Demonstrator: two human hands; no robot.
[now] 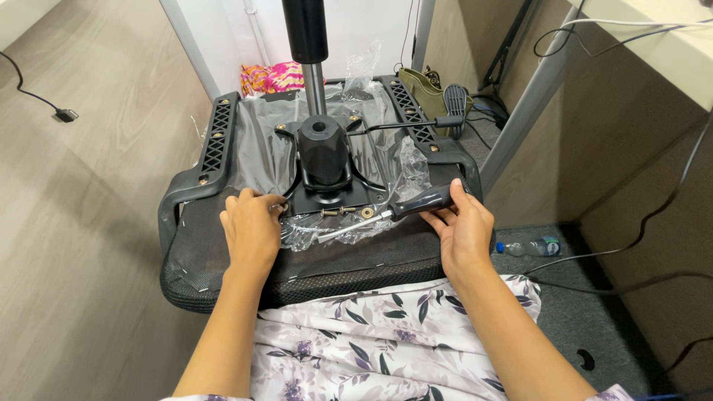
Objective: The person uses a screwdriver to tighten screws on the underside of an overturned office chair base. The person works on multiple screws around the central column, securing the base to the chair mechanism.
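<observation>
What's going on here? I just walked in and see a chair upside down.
A person has an upturned office chair seat across their lap. Their right hand holds a screwdriver by its black handle, shaft pointing toward the black metal mechanism plate on the seat's underside. Their left hand rests at the plate's front left corner. Loose screws lie on the plate amid clear plastic wrap.

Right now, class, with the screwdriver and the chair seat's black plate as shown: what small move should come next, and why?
Probably swing the screwdriver tip left to the screw under the left hand. The right hand grips the handle, but the shaft lies flat across the plastic wrap, while the left fingertips pinch at the plate's front-left corner.
</observation>
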